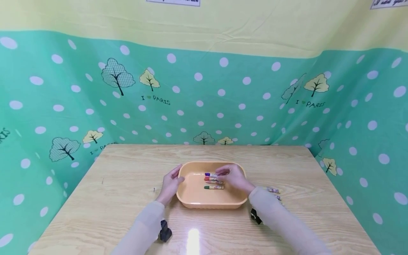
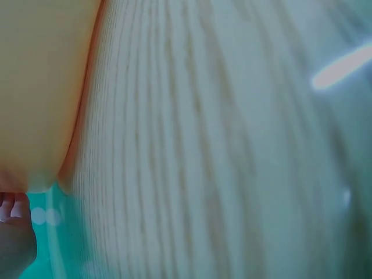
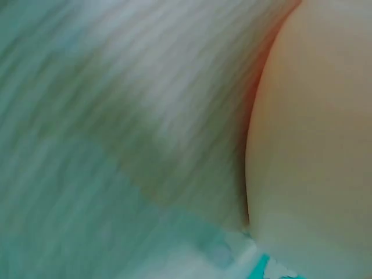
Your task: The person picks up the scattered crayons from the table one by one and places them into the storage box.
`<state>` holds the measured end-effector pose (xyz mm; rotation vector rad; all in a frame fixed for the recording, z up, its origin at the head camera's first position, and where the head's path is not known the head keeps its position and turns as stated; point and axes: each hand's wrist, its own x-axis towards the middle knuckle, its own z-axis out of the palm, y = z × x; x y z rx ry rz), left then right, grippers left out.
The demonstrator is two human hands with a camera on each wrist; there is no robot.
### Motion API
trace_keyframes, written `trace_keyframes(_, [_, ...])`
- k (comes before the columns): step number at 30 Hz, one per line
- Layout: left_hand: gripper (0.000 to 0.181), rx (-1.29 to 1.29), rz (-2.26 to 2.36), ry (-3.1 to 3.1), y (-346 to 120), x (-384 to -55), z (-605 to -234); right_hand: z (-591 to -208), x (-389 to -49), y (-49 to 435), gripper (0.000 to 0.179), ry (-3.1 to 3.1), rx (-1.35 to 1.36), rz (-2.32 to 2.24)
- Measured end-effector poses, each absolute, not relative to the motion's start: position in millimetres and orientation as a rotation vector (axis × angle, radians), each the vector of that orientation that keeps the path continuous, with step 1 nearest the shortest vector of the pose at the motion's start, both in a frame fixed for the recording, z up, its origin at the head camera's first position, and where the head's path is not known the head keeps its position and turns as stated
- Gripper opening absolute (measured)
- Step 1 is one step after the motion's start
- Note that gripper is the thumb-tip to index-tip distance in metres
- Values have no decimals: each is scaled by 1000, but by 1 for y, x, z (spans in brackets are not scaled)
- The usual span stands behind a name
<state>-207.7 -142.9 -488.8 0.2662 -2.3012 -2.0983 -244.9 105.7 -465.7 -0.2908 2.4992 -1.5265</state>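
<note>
My left hand [image 1: 170,184] grips the left end of a peach-coloured plastic tray [image 1: 194,203], its thumb over the rim and its fingers along the outside. Inside the tray, my right hand [image 1: 234,177] reaches over the right wall and pinches the right end of a purple-tipped crayon [image 1: 211,175]. Just below it lie a red-orange crayon [image 1: 210,179], a crayon with a pinkish-brown tip [image 1: 215,182] and a green-tipped crayon [image 1: 214,187], roughly parallel. In the left wrist view, some fingers of the left hand [image 2: 14,232] show beneath the tray's outer wall [image 2: 46,93]. Only the tray's outer wall [image 3: 314,151] and blurred wood appear in the right wrist view.
More crayons [image 1: 274,190] lie on the wooden table [image 1: 127,177] right of the tray, partly hidden by the right sleeve. A tiny pale object [image 1: 154,189] lies left of the tray. Patterned green cloth [image 1: 223,106] hangs behind and on both sides.
</note>
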Motion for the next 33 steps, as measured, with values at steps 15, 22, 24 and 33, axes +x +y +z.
trace_keyframes(15, [56,291,-2101,-2296,-146,-206,-484,-470,-243,95,21,2479,-382,-1394])
trace_keyframes(22, [57,299,-2143,-2252,-143,-205,-486,-473,-241,95,19,2521,-388,-1332])
trace_keyframes(24, [57,285,-2143,-2252,-142,-205,-487,-473,-241,96,19,2536,-380,-1322])
trace_keyframes(33, [55,295,-2130,-2262,-141,-206,-489,-475,-240,100,22,2496,-364,-1335])
